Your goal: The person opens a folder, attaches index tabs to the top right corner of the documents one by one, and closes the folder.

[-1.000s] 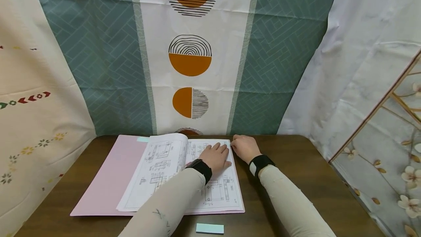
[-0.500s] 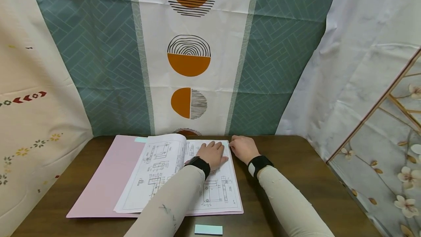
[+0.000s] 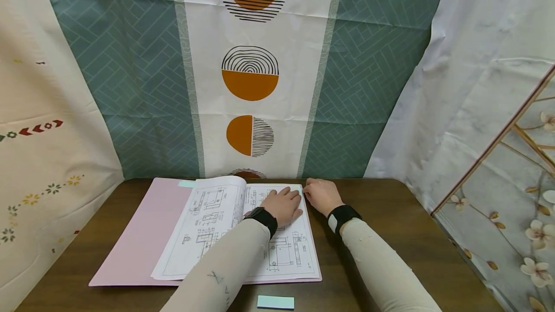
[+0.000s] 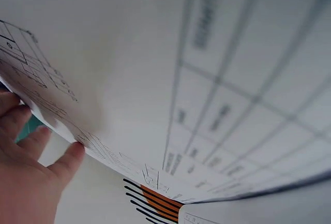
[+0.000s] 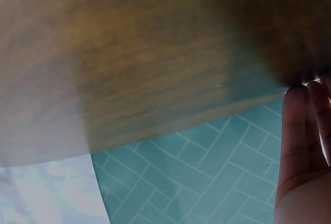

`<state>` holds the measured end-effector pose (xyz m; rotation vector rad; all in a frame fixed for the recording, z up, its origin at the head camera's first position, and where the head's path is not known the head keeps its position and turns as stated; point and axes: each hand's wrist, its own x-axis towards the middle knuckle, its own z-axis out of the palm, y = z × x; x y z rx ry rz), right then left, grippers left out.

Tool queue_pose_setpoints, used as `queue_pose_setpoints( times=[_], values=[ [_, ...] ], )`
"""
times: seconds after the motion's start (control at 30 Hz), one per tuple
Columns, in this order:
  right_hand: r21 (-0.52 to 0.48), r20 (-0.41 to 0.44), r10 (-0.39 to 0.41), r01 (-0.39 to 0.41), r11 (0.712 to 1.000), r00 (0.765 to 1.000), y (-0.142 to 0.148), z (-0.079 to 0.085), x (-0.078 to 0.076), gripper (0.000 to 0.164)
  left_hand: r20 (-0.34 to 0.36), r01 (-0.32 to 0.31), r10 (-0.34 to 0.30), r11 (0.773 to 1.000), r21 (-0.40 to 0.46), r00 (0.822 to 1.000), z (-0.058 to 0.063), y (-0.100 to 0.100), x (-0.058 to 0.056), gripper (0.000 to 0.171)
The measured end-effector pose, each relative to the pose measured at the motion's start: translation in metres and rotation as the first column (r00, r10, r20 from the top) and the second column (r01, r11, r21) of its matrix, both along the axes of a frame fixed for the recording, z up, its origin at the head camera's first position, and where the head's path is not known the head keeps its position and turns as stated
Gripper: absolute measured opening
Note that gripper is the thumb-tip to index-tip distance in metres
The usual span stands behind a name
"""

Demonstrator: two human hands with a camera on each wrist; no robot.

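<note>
An open booklet of technical drawings (image 3: 288, 254) lies in a pink folder (image 3: 134, 235) on the wooden table. My left hand (image 3: 283, 206) rests flat on its right-hand page, fingers spread towards the top edge. In the left wrist view, the fingertips (image 4: 77, 149) touch the edge of a printed sheet. My right hand (image 3: 323, 195) is at the top right corner of that page, its bent fingers and thumb pinching the corner. A pale blue-green patch shows there, partly hidden. In the right wrist view, the fingers (image 5: 295, 131) point at the table, with white slivers visible between them.
A pale blue-green sticky note pad (image 3: 275, 302) lies at the table's front. Another pale tab (image 3: 187, 184) sticks out at the folder's top edge. The left page (image 3: 217, 206) bulges up near the fold. Patterned cloth (image 3: 256, 90) hangs behind the table (image 3: 381, 235).
Both hands stay at nearly the same places on the page. The left hand has shifted very slightly, and the whole view has moved a little with the head.
</note>
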<state>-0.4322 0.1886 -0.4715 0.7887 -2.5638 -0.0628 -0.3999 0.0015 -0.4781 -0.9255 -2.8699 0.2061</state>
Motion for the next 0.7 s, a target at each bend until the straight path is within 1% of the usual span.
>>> queue_pose_setpoints(
  times=[0.07, 0.13, 0.23, 0.37, 0.43, 0.53, 0.6, 0.7],
  values=[
    [0.003, -0.001, -0.001, 0.001, 1.0, 1.0, 0.0, 0.0, 0.0, 0.011, -0.004, 0.021, -0.021, 1.0, 0.003, 1.0, 0.001, 0.0, 0.002, 0.061],
    [0.009, -0.004, -0.008, 0.008, 1.0, 1.0, 0.0, 0.001, 0.001, 0.01, -0.001, 0.021, -0.021, 1.0, 0.012, 1.0, 0.002, -0.001, 0.003, 0.061],
    [0.019, -0.01, -0.02, 0.021, 1.0, 1.0, -0.001, 0.002, 0.002, 0.01, 0.014, -0.008, 0.007, 0.999, 0.034, 1.0, 0.009, -0.001, 0.008, 0.06],
    [0.032, -0.02, -0.03, 0.031, 0.999, 0.999, -0.001, 0.001, 0.001, 0.011, 0.046, -0.066, 0.063, 0.996, 0.058, 0.997, 0.019, -0.001, 0.013, 0.061],
    [0.037, -0.021, -0.036, 0.036, 0.999, 0.999, -0.001, 0.001, 0.001, 0.011, 0.061, -0.094, 0.09, 0.993, 0.066, 0.994, 0.018, -0.001, 0.012, 0.063],
    [0.034, -0.017, -0.039, 0.04, 0.999, 0.999, -0.001, 0.001, 0.0, 0.012, 0.055, -0.122, 0.118, 0.99, 0.073, 0.991, 0.011, 0.0, 0.006, 0.065],
    [0.029, -0.009, -0.039, 0.039, 0.999, 0.999, -0.001, 0.001, 0.0, 0.012, 0.05, -0.135, 0.131, 0.988, 0.079, 0.99, 0.007, 0.001, 0.002, 0.066],
    [0.023, 0.004, -0.039, 0.039, 0.999, 0.999, -0.001, 0.001, 0.001, 0.013, 0.049, -0.148, 0.144, 0.985, 0.087, 0.988, 0.004, 0.002, 0.001, 0.066]
  ],
)
